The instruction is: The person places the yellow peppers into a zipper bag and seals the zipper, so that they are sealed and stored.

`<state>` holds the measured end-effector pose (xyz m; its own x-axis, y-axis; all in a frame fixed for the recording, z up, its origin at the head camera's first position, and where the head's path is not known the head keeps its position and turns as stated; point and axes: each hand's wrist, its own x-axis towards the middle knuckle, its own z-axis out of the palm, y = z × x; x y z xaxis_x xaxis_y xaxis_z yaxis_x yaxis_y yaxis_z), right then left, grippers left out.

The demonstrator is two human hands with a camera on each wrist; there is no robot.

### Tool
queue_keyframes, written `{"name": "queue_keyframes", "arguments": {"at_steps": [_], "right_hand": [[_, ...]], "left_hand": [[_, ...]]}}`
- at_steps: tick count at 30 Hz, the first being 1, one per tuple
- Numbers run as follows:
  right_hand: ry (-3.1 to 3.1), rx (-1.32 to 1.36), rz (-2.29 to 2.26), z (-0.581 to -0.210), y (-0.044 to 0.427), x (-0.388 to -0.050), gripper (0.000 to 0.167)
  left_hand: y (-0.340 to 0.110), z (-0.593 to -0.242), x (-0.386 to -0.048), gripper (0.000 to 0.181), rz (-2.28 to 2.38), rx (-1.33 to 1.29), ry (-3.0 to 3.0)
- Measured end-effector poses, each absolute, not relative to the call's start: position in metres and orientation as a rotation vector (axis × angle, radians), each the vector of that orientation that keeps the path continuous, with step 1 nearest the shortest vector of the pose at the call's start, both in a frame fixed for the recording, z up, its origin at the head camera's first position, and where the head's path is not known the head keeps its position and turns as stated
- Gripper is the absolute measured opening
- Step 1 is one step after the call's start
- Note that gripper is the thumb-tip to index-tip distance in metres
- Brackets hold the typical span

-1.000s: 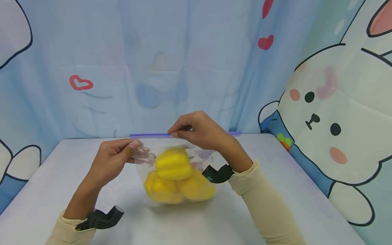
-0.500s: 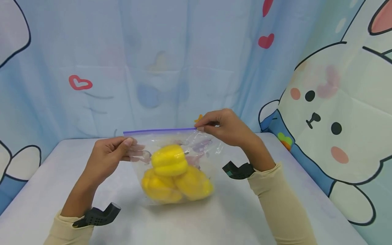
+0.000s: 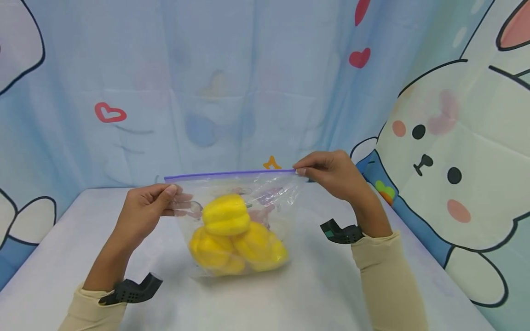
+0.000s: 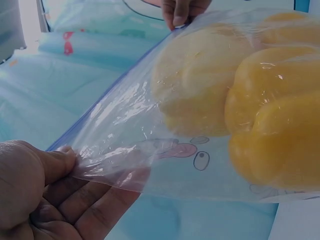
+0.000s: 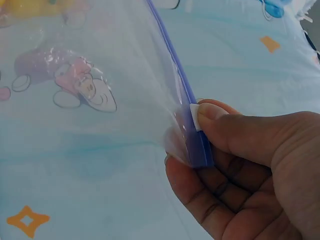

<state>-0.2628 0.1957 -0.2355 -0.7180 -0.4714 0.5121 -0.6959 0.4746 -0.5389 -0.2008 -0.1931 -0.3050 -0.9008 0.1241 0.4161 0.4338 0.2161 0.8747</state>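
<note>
A clear zip bag (image 3: pixel 273 193) with a purple zip strip (image 3: pixel 232 174) stands on the table, holding several yellow bell peppers (image 3: pixel 225 215). My left hand (image 3: pixel 145 209) pinches the bag's upper left edge between thumb and fingers, with some fingers behind the film. At the strip's right end, my right hand (image 3: pixel 331 172) pinches a small white slider (image 5: pixel 195 117) between thumb and fingers. Taut film stretches between both hands. In the left wrist view, the peppers (image 4: pixel 275 115) press against the film, and the right hand (image 4: pixel 184 9) shows at the far end.
The white table (image 3: pixel 124 202) lies under the bag. Behind it hangs a blue curtain (image 3: pixel 256 82) printed with hearts and a large rabbit. A black camera mount is strapped to each wrist.
My right hand has slid rightward along the purple strip, from its middle to its right end. My left hand keeps its hold and has shifted slightly left.
</note>
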Motion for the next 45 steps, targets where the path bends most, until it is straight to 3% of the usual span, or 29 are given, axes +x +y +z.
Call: {"name": "queue_keyframes", "arguments": {"at_steps": [8,11,14,18,22,25,30,36,39,42,45], "right_hand": [[-2.357,0.939,1.084,-0.247,0.198,-0.269,0.014],[-2.354,0.855,1.100,-0.255,0.197,-0.272,0.014],[-2.296,0.808,1.206,-0.267,0.196,-0.275,0.015],[-2.140,0.885,1.447,-0.291,0.192,-0.278,0.040],[-2.006,0.979,1.564,-0.323,0.189,-0.273,0.075],[-2.042,1.012,1.535,-0.340,0.184,-0.262,0.086],[-2.312,0.967,1.545,-0.365,0.183,-0.265,0.088],[-2.573,0.955,1.741,-0.389,0.182,-0.279,0.081],[-2.602,0.976,1.804,-0.394,0.180,-0.282,0.085],[-2.671,1.012,1.787,-0.396,0.178,-0.281,0.092],[-2.732,1.091,1.739,-0.398,0.174,-0.280,0.095]], "left_hand": [[-0.186,-0.310,-0.203,0.046,-1.692,-0.349,-2.352],[-0.186,-0.318,-0.208,0.063,-1.657,-0.393,-2.529],[-0.188,-0.331,-0.213,0.091,-1.698,-0.590,-2.731],[-0.183,-0.347,-0.217,0.115,-1.751,-0.791,-2.873],[-0.174,-0.353,-0.220,0.108,-1.767,-0.748,-2.846],[-0.170,-0.354,-0.223,0.101,-1.779,-0.635,-2.829],[-0.166,-0.361,-0.230,0.090,-1.912,-0.463,-2.750],[-0.159,-0.369,-0.231,0.120,-1.883,-0.357,-2.712],[-0.153,-0.374,-0.231,0.125,-1.879,-0.352,-2.616],[-0.148,-0.378,-0.231,0.116,-1.788,-0.301,-2.574],[-0.144,-0.382,-0.233,0.095,-1.676,-0.244,-2.623]]}}
